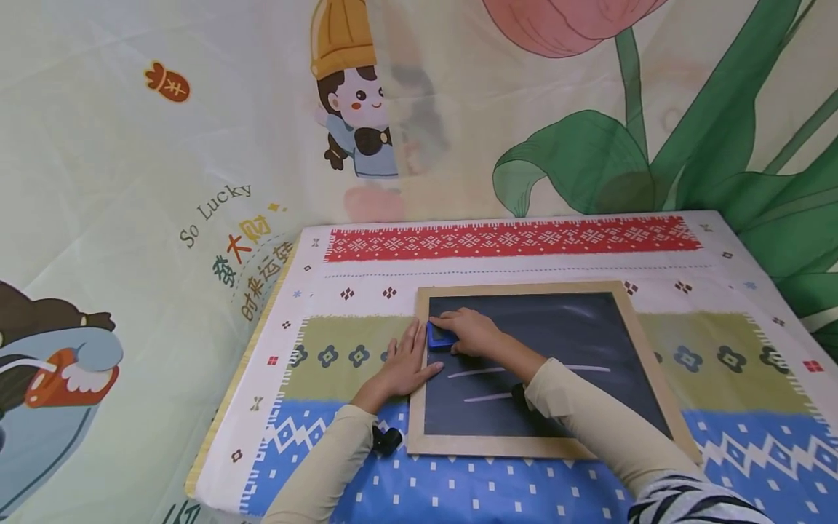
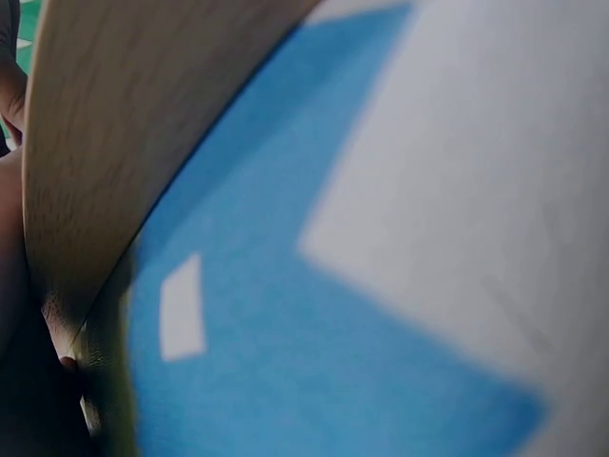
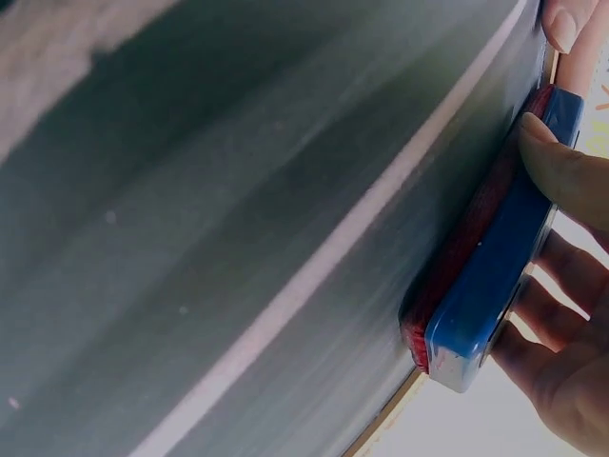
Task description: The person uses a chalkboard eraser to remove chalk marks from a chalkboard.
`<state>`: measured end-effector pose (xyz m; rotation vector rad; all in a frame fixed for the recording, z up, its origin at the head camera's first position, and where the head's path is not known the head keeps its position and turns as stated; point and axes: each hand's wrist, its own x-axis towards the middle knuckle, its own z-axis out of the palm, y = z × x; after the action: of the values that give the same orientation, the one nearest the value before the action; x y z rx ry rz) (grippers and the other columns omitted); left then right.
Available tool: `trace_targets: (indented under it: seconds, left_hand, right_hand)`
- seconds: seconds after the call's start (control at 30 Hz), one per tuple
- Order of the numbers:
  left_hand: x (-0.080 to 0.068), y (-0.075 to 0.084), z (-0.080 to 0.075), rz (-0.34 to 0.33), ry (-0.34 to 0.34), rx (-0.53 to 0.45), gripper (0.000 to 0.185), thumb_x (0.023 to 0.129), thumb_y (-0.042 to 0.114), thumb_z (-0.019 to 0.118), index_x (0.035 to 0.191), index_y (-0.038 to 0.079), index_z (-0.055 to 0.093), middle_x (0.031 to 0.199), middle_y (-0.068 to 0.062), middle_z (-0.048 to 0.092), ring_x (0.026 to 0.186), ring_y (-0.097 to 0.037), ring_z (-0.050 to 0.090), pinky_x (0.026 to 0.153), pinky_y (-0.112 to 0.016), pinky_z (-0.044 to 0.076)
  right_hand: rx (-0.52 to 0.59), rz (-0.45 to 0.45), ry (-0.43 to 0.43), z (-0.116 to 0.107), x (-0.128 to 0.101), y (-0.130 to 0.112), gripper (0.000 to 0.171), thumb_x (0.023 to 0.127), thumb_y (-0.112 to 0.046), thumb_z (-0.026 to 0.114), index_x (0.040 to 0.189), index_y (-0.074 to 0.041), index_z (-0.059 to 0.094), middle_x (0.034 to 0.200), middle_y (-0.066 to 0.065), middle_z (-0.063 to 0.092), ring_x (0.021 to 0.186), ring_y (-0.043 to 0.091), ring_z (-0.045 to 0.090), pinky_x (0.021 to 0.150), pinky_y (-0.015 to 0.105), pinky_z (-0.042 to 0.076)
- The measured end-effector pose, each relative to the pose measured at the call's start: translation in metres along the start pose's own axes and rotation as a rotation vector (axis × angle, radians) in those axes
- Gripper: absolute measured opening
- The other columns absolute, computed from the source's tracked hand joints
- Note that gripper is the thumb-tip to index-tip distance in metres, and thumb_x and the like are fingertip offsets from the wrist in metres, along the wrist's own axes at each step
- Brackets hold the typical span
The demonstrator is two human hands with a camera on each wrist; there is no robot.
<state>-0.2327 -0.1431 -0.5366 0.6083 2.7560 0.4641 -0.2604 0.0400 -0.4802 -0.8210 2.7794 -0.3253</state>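
Observation:
A blackboard [image 1: 524, 418] in a light wooden frame lies on the patterned tablecloth. My right hand [image 1: 476, 332] grips a blue eraser [image 1: 440, 338] near the board's left edge. In the right wrist view, the eraser [image 3: 490, 257] has a red felt underside against the board, with my thumb on its near side and fingers along the other. A chalk line [image 3: 314, 257] runs beside it. My left hand [image 1: 401, 364] rests with straight fingers on the left side of the wooden frame. The left wrist view shows mostly frame wood [image 2: 124, 114] and blurred cloth.
Two chalk lines remain visible on the board, the lower chalk line [image 1: 487, 397] partly behind my right forearm. A red patterned band [image 1: 511, 239] crosses the far tablecloth. Printed fabric [image 1: 452, 145] hangs behind and to the left of the table.

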Motion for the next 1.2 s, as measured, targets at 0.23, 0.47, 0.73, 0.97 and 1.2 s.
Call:
trace_targets:
  seconds: [0.23,0.47,0.73,0.97,1.2]
  left_hand:
    - [0.003,0.003,-0.002,-0.006,-0.007,0.007,0.084,0.091,0.056,0.037,0.147,0.009,-0.004,0.154,-0.009,-0.012,0.142,-0.025,-0.006,0.109,-0.056,0.001]
    - [0.004,0.003,0.000,0.000,-0.011,0.006,0.084,0.091,0.056,0.037,0.147,0.010,-0.005,0.154,-0.008,-0.012,0.142,-0.024,-0.006,0.110,-0.055,0.001]
    - [0.003,0.002,0.000,-0.005,-0.015,0.001,0.084,0.091,0.056,0.037,0.147,0.010,-0.006,0.153,-0.008,-0.014,0.142,-0.024,-0.007,0.110,-0.055,0.000]
    - [0.002,0.002,0.000,-0.013,-0.007,-0.001,0.085,0.091,0.056,0.037,0.147,0.010,-0.006,0.154,-0.008,-0.013,0.142,-0.025,-0.006,0.110,-0.055,0.000]
    - [0.001,0.001,0.003,-0.006,0.014,-0.010,0.085,0.091,0.055,0.040,0.147,0.010,-0.005,0.154,-0.008,-0.011,0.142,-0.025,-0.005,0.110,-0.055,0.000]
  right_hand:
    - [0.002,0.007,-0.007,-0.002,-0.001,0.003,0.069,0.078,-0.018,0.072,0.139,-0.020,0.040,0.138,0.006,0.047,0.123,0.031,0.045,0.094,0.047,0.042]
    - [0.030,0.017,-0.005,-0.002,-0.007,0.009,0.069,0.078,-0.019,0.072,0.139,-0.020,0.040,0.138,0.007,0.046,0.124,0.032,0.043,0.095,0.048,0.041]
    - [0.064,0.030,0.006,-0.003,-0.021,0.028,0.069,0.078,-0.018,0.072,0.139,-0.019,0.040,0.139,0.010,0.045,0.125,0.034,0.042,0.093,0.051,0.042]
    - [0.080,0.060,0.013,-0.006,-0.040,0.050,0.069,0.078,-0.016,0.072,0.140,-0.017,0.040,0.138,0.012,0.045,0.124,0.036,0.041,0.093,0.051,0.041]
    - [0.077,0.065,0.018,-0.011,-0.061,0.073,0.070,0.078,-0.015,0.072,0.139,-0.013,0.039,0.138,0.017,0.044,0.123,0.039,0.041,0.093,0.051,0.040]
